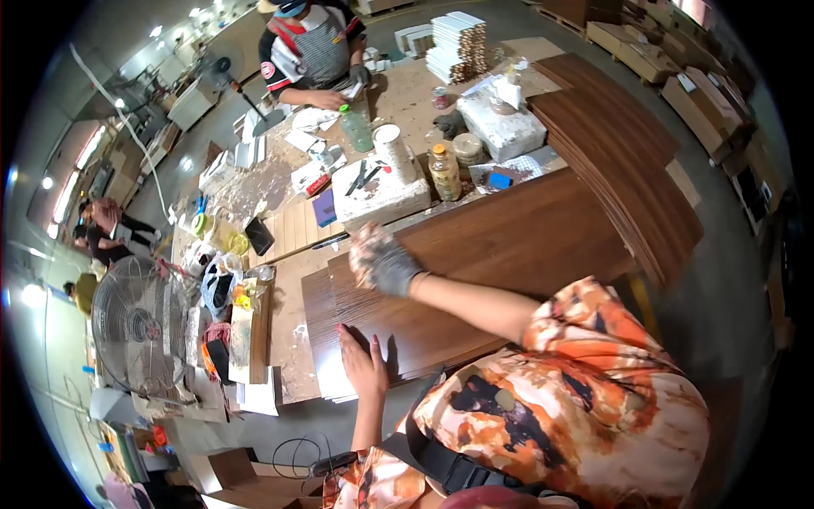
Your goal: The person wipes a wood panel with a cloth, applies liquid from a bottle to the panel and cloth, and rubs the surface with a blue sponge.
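Dark brown wood-grain panels (500, 242) lie stacked in front of me on the worktable. My left hand (365, 365), bare, rests flat near the left end of the top panel, its fingers stretched out. A grey glove covers my right hand (393, 270), which is closed on a crumpled, stained cloth (367, 246) over the panel's far edge. Just beyond that hand stands a white block (377, 204) bearing a white tub (393, 151) and some dark tools. A bottle with a yellow cap (443, 174) is to the right of the block.
More brown panels (627, 161) form a fanned stack at the right. Across the table (288, 191) a co-worker (314, 51) handles something near a green bottle (356, 129). White strips (458, 49) are piled at the back. A fan (142, 327) stands left, beside bags and boxes.
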Demonstrator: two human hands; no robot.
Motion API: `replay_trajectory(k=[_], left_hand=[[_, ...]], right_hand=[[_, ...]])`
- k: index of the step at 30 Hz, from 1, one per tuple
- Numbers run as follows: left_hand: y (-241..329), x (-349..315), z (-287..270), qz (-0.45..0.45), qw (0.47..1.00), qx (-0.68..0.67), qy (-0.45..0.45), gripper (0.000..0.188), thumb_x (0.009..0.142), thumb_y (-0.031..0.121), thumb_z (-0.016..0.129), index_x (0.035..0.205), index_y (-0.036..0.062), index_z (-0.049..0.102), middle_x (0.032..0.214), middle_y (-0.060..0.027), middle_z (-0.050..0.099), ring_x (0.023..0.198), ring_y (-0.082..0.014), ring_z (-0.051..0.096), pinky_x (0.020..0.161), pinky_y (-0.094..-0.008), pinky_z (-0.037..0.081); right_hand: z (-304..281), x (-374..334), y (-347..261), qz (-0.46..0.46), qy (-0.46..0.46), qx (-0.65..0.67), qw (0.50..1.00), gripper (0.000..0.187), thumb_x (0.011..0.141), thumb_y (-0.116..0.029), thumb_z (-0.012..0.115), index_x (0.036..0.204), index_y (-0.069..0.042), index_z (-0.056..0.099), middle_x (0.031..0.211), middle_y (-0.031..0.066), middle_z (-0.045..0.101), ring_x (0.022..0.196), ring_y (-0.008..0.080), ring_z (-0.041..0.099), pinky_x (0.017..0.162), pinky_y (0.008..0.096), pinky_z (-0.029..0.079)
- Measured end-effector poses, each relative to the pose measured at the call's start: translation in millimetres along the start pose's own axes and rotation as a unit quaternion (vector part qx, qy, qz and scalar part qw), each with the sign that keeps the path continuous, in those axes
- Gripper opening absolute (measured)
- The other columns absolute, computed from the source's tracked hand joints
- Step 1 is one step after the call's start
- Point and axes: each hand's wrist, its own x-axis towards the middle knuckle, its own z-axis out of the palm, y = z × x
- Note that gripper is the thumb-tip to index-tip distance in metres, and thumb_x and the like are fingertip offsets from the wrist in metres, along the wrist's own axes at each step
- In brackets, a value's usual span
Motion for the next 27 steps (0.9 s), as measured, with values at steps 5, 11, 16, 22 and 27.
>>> replay_trajectory(k=[5,11,16,22,27], left_hand=[[-10.7,-5.9,0.6,-0.015,0.997,-0.071,0.0,0.078,0.111,0.043,0.04,0.162,-0.0093,0.013,0.168,-0.0306,0.023,0.155,-0.0436,0.025,0.128,-0.0485,0.018],[-14.5,-7.7,6.2,0.035,0.991,0.119,-0.051,0.079,0.109,0.049,0.041,0.16,-0.0081,0.025,0.167,-0.0295,0.026,0.157,-0.0418,0.022,0.128,-0.0504,0.014],[-8.4,-4.9,5.4,0.03,0.981,0.169,-0.095,0.084,0.106,0.06,0.039,0.163,-0.0011,0.026,0.169,-0.0276,0.022,0.158,-0.042,0.019,0.127,-0.0556,0.011],[3.2,10.3,-10.6,0.002,0.961,0.221,-0.168,0.084,0.104,0.064,0.038,0.163,0.005,0.03,0.167,-0.0287,0.028,0.156,-0.0438,0.022,0.126,-0.0618,0.008],[2.9,69.2,3.6,0.061,0.97,0.209,-0.107,0.074,0.106,0.062,0.039,0.162,0.0143,0.037,0.171,-0.0224,0.022,0.158,-0.0421,0.018,0.126,-0.0619,0.007]], right_hand=[[0.1,-54.2,-87.0,-0.098,0.144,0.119,0.977,0.059,0.104,-0.034,0.04,0.149,0.004,0.047,0.154,0.0278,0.047,0.146,0.042,0.042,0.124,0.0514,0.028],[4.4,-127.3,30.1,0.045,0.251,-0.032,0.967,0.035,0.103,-0.028,0.043,0.127,-0.012,0.063,0.128,0.0136,0.066,0.121,0.0306,0.059,0.112,0.0466,0.044],[26.9,-247.7,202.4,0.341,0.06,-0.212,0.914,0.045,0.106,-0.027,0.04,0.147,-0.011,0.051,0.15,0.0127,0.051,0.142,0.0251,0.047,0.121,0.0442,0.035],[31.0,-308.3,226.6,0.457,0.108,-0.154,0.87,0.051,0.103,-0.041,0.047,0.141,-0.008,0.056,0.146,0.0178,0.054,0.137,0.0323,0.049,0.12,0.0472,0.033],[-42.8,-224.7,54.5,0.273,0.093,-0.221,0.932,0.044,0.097,-0.025,0.048,0.125,0.002,0.066,0.123,0.0227,0.068,0.118,0.034,0.064,0.104,0.0471,0.049]])
